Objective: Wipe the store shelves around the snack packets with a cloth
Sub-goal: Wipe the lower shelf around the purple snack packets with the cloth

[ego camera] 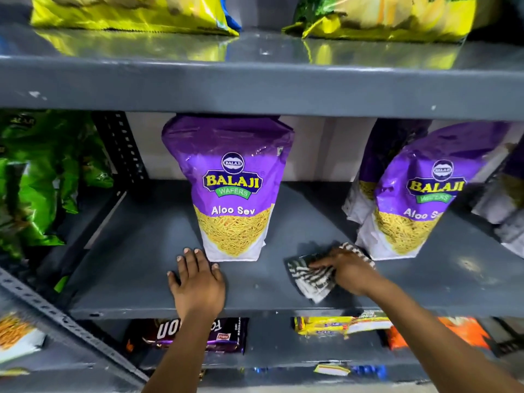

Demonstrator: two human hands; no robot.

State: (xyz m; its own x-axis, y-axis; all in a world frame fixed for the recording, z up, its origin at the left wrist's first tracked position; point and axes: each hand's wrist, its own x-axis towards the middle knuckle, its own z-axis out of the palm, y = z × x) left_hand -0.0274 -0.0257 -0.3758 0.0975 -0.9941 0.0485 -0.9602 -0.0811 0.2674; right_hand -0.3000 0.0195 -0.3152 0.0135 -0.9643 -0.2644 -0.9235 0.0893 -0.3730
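A purple Aloo Sev packet stands upright in the middle of the grey middle shelf. My left hand lies flat on the shelf with fingers spread, its fingertips touching the packet's lower left corner. My right hand presses a black-and-white striped cloth onto the shelf between this packet and a second, tilted Aloo Sev packet on the right. Part of the cloth is hidden under my fingers.
Green packets fill the bay to the left, past a perforated upright. Yellow bags lie on the shelf above. Below sit a dark biscuit pack, yellow packs and an orange pack.
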